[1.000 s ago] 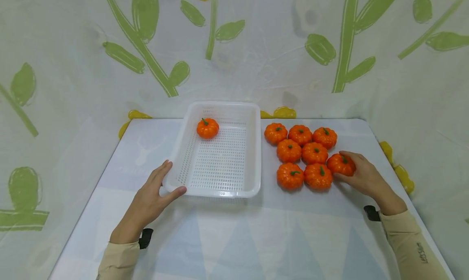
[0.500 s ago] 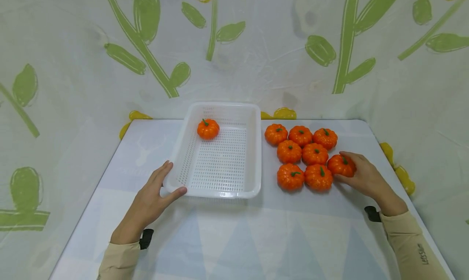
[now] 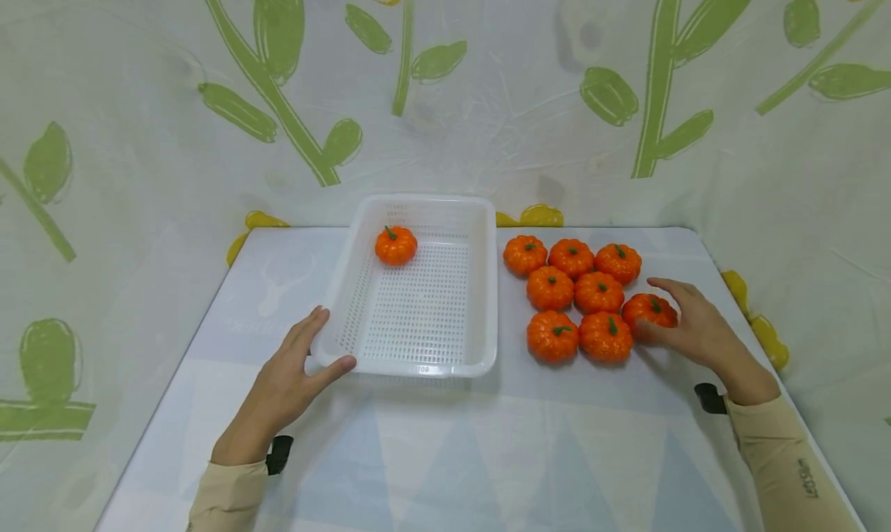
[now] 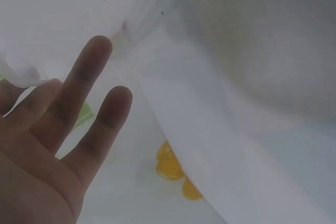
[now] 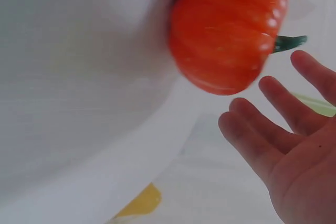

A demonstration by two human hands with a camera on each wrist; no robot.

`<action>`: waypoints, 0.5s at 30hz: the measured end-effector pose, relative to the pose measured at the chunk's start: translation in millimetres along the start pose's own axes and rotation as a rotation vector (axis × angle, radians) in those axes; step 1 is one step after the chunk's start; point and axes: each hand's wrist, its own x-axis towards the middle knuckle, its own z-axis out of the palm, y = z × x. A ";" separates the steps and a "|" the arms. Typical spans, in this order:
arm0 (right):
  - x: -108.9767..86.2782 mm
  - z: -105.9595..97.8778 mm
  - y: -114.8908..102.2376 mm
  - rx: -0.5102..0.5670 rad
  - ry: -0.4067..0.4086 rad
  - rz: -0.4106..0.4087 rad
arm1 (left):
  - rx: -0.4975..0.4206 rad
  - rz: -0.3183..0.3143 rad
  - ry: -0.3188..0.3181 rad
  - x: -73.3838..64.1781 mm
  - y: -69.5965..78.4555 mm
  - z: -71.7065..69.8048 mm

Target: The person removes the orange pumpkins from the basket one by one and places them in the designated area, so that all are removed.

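A white perforated plastic basket [image 3: 425, 368] stands at the back of the table, with one small orange pumpkin [image 3: 396, 246] in its far left corner. At the basket's near left corner is my left hand [image 3: 278, 381], fingers along the side and thumb at the front rim. My right hand [image 3: 703, 335] is spread beside the rightmost pumpkin [image 3: 649, 311], thumb overlapping its near side and fingers lifted off it. In the right wrist view the fingers are straight and apart from a pumpkin [image 5: 226, 35] with a green stem.
Several more orange pumpkins [image 3: 550, 288] sit close together in rows right of the basket. The white table [image 3: 487, 455] has pale blue triangles along its front. A light curtain [image 3: 501, 91] printed with green leaves and yellow flowers hangs behind and at both sides.
My right hand has loosened from the rightmost pumpkin, its fingers spreading and drawing slightly back to the right. The pumpkin stays in place. The left hand stays at the basket corner.
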 end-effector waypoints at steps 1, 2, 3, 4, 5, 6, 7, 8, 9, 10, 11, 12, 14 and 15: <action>0.6 -1.4 -1.0 0.001 0.014 -0.011 | 0.000 0.001 0.000 -0.2 0.2 0.0; 1.6 -2.8 -2.1 0.002 0.028 -0.022 | -0.001 0.001 0.000 -0.4 0.3 0.1; 2.6 -4.4 -3.6 0.002 0.042 -0.031 | -0.001 0.001 -0.001 -0.6 0.3 0.2; 3.9 -6.2 -5.5 0.003 0.056 -0.040 | -0.001 0.001 -0.001 -0.8 0.4 0.2; 5.5 -7.9 -7.6 0.008 0.071 -0.050 | -0.004 0.000 -0.002 -0.9 0.3 0.4; 7.1 -9.8 -10.2 0.013 0.082 -0.053 | -0.006 0.000 -0.002 -0.9 0.2 0.4; 9.0 -11.9 -13.4 0.019 0.092 -0.053 | -0.007 0.000 -0.001 -0.8 0.0 0.5; 11.0 -13.7 -16.9 0.024 0.099 -0.056 | -0.008 0.000 0.000 -0.7 -0.2 0.5; 12.9 -15.6 -21.3 0.031 0.106 -0.057 | -0.007 0.001 0.002 -0.5 -0.4 0.5; 15.0 -17.4 -25.7 0.032 0.112 -0.060 | -0.006 0.001 0.004 -0.3 -0.6 0.5; 17.0 -18.7 -30.4 0.031 0.116 -0.062 | -0.006 0.002 0.006 -0.1 -0.7 0.4; 19.0 -19.7 -35.2 0.030 0.115 -0.063 | -0.005 0.003 0.008 0.1 -0.9 0.4; 23.8 -19.7 -44.7 0.030 0.109 -0.082 | -0.002 0.002 0.009 -0.1 -1.2 0.4; 25.8 -19.3 -49.9 0.032 0.101 -0.089 | -0.002 0.001 0.008 -0.3 -1.1 0.4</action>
